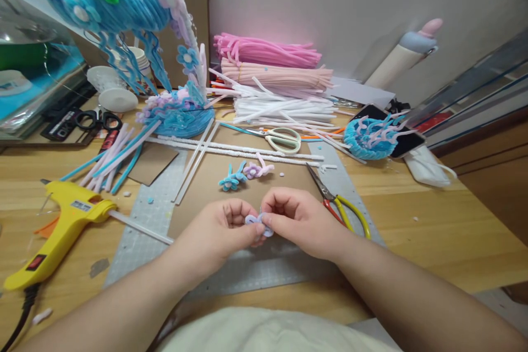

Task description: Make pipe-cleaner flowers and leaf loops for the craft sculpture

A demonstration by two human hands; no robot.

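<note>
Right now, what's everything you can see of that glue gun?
The yellow glue gun lies on its side on the wooden table, left of the cutting mat. Its plastic-looking body has a pale label, an orange trigger and a red switch on the handle. Its dark nozzle points left; a translucent stick juts from the rear over the mat, and a black cord leaves the handle. Nobody holds it.

Lilac piece (pixel 268 231), 6 o'clock, part-hidden by left hand (pixel 225 231) and right hand (pixel 303 225) — shape unclear. Blue hanging craft (pixel 119 0), 10 o'clock: top cut off. Phone (pixel 409 144), 3 o'clock, partly under blue ring (pixel 367 141). Cord (pixel 27 305), 8 o'clock — runs out of frame.
</note>
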